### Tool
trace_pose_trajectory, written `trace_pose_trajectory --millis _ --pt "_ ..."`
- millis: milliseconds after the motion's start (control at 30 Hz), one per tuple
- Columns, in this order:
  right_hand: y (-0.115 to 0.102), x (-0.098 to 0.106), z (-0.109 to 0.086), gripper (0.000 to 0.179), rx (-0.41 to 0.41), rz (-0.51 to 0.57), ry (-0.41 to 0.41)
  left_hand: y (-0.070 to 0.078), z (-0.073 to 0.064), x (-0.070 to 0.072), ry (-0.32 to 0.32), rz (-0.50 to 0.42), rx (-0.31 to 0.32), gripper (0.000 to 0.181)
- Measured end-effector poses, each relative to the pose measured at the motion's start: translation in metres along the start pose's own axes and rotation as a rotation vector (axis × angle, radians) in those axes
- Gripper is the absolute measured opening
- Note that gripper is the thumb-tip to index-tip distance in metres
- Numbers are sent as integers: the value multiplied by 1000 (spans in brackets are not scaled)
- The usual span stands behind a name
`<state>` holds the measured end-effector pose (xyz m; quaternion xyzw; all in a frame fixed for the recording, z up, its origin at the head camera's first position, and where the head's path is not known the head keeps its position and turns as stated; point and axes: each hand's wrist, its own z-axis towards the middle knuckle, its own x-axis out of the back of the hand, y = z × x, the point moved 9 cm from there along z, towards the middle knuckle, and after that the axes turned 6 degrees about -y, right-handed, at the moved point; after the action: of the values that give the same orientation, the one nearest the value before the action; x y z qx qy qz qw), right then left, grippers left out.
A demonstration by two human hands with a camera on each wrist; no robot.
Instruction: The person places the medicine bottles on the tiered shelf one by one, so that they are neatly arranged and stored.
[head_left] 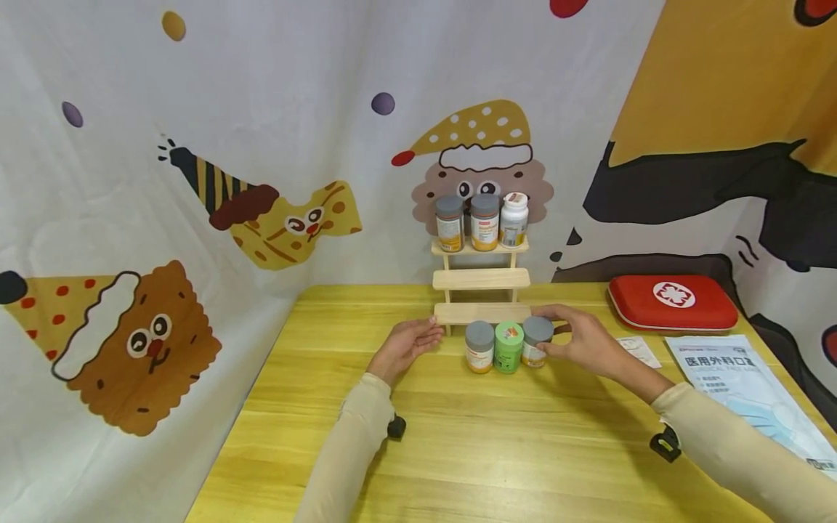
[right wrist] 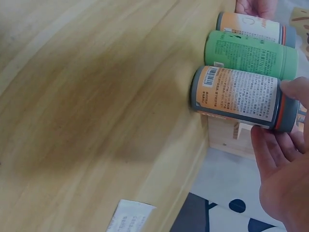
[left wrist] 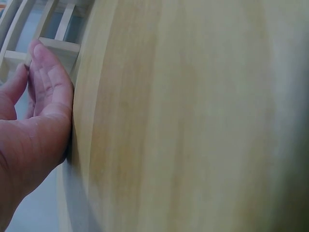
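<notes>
My right hand [head_left: 588,345] holds a grey-lidded supplement bottle [head_left: 538,341] by its lid, thumb on one side and fingers on the other. The right wrist view shows its orange and white label, and the base appears to stand on the table. Beside it, in a row, are a green bottle [head_left: 508,349] and another grey-lidded bottle [head_left: 480,347]. Just behind the row is a wooden three-step rack [head_left: 482,314]. My left hand [head_left: 407,347] reaches the left end of its lowest step, fingers fairly straight and fingertips touching the wood [left wrist: 60,45].
On the rack's top step stand two grey-lidded bottles [head_left: 485,225] and a white one [head_left: 514,221]. To the right lie a red first-aid case [head_left: 673,303], a small paper packet [head_left: 639,351] and a face mask package [head_left: 745,392]. A printed curtain [head_left: 366,167] hangs behind the table.
</notes>
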<state>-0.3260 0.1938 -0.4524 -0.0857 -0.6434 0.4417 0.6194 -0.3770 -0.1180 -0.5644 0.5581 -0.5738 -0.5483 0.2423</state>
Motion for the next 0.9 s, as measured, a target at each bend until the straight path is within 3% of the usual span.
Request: trace_pose_trajectory --millis 367,900 --pt "-14 15 4 55 26 -46 33 -1 1 3 0 -20 -18 24" --pt "-31 33 14 55 80 -62 68 -2 2 1 -3 -9 -11 33"
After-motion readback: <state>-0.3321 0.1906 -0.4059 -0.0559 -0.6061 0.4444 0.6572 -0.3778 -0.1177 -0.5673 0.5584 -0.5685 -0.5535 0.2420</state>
